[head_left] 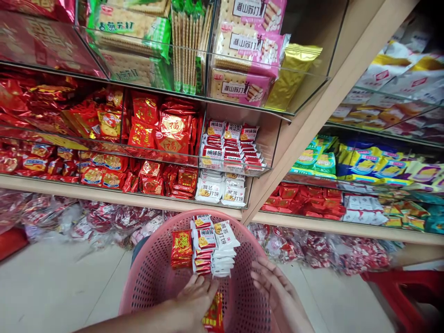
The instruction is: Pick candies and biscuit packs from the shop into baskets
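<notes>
A pink perforated basket (pixel 149 273) holds stacked snack packets. Inside it are a red and gold stack (pixel 181 247), a middle stack of red and white packets (pixel 204 240) and a white stack (pixel 225 245). My left hand (pixel 197 296) reaches in at the near end of the middle stack, fingers bent down; what its fingertips hold, if anything, is hidden. Beside and partly under it lies a red packet (pixel 214 314). At the basket's right side, my right hand (pixel 274 286) has its fingers apart and holds nothing.
Shelves (pixel 222 206) of packaged biscuits rise behind the basket, with a glass-fronted edge jutting forward. Bagged packets (pixel 104 219) lie on the floor beneath them. A red stool (pixel 409 291) stands at the lower right.
</notes>
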`<state>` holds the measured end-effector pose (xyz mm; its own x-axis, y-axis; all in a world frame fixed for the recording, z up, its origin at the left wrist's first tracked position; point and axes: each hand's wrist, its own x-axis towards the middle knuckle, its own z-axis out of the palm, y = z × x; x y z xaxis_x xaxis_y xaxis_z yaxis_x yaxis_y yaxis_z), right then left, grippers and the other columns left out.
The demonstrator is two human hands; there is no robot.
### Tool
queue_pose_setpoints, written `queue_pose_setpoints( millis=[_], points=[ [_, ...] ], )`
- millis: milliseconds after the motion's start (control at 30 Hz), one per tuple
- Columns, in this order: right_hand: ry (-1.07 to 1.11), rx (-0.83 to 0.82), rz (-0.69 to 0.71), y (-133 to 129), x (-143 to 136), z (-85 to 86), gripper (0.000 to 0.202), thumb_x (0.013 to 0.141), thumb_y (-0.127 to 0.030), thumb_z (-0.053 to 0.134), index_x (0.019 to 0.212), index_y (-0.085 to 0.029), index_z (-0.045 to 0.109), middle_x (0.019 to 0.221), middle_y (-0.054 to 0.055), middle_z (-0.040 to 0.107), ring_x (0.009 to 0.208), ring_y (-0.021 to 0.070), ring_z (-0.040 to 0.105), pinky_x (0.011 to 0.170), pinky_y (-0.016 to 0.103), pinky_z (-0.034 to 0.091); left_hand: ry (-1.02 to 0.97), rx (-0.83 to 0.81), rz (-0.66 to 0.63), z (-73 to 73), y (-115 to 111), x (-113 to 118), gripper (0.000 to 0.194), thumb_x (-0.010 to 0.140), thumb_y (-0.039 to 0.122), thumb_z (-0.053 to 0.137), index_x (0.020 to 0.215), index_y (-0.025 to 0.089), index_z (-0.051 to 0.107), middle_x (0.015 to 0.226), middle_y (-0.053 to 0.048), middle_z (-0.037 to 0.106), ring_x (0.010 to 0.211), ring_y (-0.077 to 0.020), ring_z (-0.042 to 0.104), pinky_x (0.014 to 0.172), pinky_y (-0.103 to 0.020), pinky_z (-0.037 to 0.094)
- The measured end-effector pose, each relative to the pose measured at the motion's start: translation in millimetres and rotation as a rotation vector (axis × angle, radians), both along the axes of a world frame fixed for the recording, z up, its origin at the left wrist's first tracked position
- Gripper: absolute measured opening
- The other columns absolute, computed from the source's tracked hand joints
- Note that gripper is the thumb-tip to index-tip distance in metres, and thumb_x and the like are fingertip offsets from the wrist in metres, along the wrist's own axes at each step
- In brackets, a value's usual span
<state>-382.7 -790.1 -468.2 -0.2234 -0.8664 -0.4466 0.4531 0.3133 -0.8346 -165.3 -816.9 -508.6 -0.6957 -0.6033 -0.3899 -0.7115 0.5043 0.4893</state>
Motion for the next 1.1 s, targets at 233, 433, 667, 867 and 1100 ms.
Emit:
queue_pose_setpoints(
  millis=[233,433,667,867,1100],
  points=[
    [-0.094,0.002,0.071,4,2,-11.4,0.047,0.062,-0.039,0.077,0.102,-0.017,0.063,0.105,0.009,0.068,0.087,0.0180,0.064,0.079,0.029,0.047,-0.089,-0.105,0.009,-29.7,4,-17,0.097,0.061,0.050,0.064,0.139,0.005,0.027,0.126,-0.023,0.048,0.119,-0.0378,0.041,0.105,-0.049,0.026],
    [-0.189,-0.052,0.091,2,-1,-3.0,0.042,0.065,-0.034,0.076,0.101,-0.017,0.064,0.103,0.008,0.068,0.087,0.0170,0.063,0.079,0.028,0.048,-0.067,-0.204,-0.032,-49.6,7,-52,0.089,0.068,0.046,0.065,0.139,0.007,0.027,0.134,-0.024,0.040,0.128,-0.0364,0.032,0.108,-0.049,0.022],
    [-0.274,-0.047,0.061,1,-5,-10.6,0.041,0.063,-0.032,0.077,0.099,-0.017,0.065,0.099,0.009,0.069,0.084,0.0167,0.064,0.076,0.028,0.050,-0.037,-0.387,-0.070,-58.8,5,-62,0.087,0.071,0.047,0.063,0.139,0.007,0.026,0.128,-0.020,0.047,0.120,-0.0332,0.041,0.105,-0.044,0.027],
    [-0.302,-0.035,0.077,-1,-5,-19.5,0.042,0.062,-0.033,0.078,0.098,-0.017,0.065,0.098,0.008,0.069,0.084,0.0166,0.064,0.077,0.028,0.049,-0.051,-0.595,-0.114,-71.4,4,-63,0.075,0.078,0.048,0.053,0.136,0.005,0.031,0.127,-0.018,0.049,0.118,-0.0306,0.041,0.102,-0.041,0.026],
    [-0.302,0.002,0.089,-2,0,-24.5,0.043,0.059,-0.034,0.080,0.097,-0.019,0.066,0.095,0.007,0.070,0.083,0.0156,0.064,0.076,0.026,0.049,0.001,-0.641,-0.122,-82.3,4,-68,0.066,0.080,0.041,0.051,0.134,0.007,0.034,0.131,-0.018,0.045,0.117,-0.0303,0.040,0.098,-0.042,0.027]
  ],
)
